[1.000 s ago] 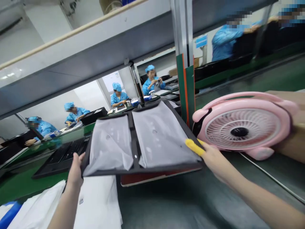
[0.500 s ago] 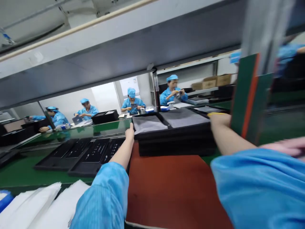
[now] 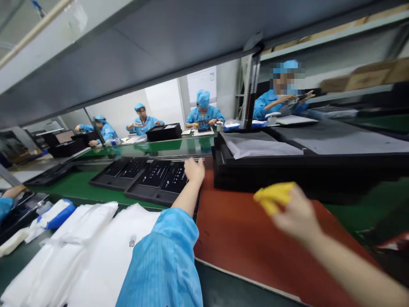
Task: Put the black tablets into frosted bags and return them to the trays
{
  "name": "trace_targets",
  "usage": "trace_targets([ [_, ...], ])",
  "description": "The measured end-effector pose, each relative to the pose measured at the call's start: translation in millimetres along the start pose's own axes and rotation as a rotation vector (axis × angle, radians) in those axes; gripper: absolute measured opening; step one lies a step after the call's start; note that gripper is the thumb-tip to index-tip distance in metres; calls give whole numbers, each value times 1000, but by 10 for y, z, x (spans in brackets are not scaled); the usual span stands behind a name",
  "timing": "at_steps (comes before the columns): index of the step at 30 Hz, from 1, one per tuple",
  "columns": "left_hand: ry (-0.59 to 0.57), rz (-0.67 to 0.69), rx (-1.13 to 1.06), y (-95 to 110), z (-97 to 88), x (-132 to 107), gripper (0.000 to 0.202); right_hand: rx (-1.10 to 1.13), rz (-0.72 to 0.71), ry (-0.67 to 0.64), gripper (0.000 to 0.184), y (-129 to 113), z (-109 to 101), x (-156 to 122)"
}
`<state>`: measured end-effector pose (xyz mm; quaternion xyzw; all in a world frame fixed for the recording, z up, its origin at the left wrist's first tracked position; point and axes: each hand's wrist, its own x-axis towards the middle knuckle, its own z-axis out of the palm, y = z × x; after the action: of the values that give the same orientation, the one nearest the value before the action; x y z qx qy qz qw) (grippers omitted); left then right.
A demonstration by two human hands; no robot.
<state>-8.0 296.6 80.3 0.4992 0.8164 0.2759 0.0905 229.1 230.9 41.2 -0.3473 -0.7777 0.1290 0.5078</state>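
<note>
A stack of black trays [image 3: 287,172] with grey-white bags lying in its top compartments sits at the far end of a red mat [image 3: 249,243]. My left hand [image 3: 194,170], in a blue sleeve, reaches forward just left of the stack, at the right edge of a flat black tray [image 3: 159,181]. Its fingers bend away from me and are hidden. My right hand [image 3: 292,211] hovers over the mat in front of the stack, blurred, yellow finger cots on the outstretched fingers, nothing in it. Neither hand touches the stack.
White plastic bags [image 3: 96,243] lie piled at the near left. More flat black trays [image 3: 124,168] rest on the green belt [image 3: 73,185]. A grey shelf runs overhead. Several people in blue caps and coats sit across the line. Another person's arm [image 3: 8,200] shows at the left edge.
The stack was set down on the far end of the red mat. Both hands have come off it: the left shifted left to the flat tray, the right drew back toward me.
</note>
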Motion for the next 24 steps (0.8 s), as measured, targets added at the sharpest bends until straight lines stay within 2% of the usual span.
trace_targets([
  [2,-64,-35,75,-374,122,-99,55,51,-232,-173,16,-42,247,-387],
  [5,-120,-20,150,-682,353,-191,50,38,-179,-333,19,-15,584,-731],
  [8,-163,-6,199,-676,493,-198,44,25,-94,-338,21,92,706,-775],
  [11,-183,-7,230,-580,448,-168,39,7,-16,-290,21,213,668,-716],
  [13,-194,-7,257,-562,308,-186,35,5,49,-237,21,274,602,-689],
  [15,-201,4,289,-614,87,-277,33,21,114,-163,21,305,530,-682],
  [18,-207,71,324,-816,-350,-596,29,110,222,-103,19,247,492,-713],
  [21,-221,152,335,-1061,-791,-1110,21,406,437,-167,39,-43,657,-784],
  [22,-220,184,338,-1115,-911,-1298,19,559,547,-222,45,-202,758,-803],
  [24,-206,257,351,-1138,-1089,-1655,17,905,807,-348,44,-593,990,-800],
])
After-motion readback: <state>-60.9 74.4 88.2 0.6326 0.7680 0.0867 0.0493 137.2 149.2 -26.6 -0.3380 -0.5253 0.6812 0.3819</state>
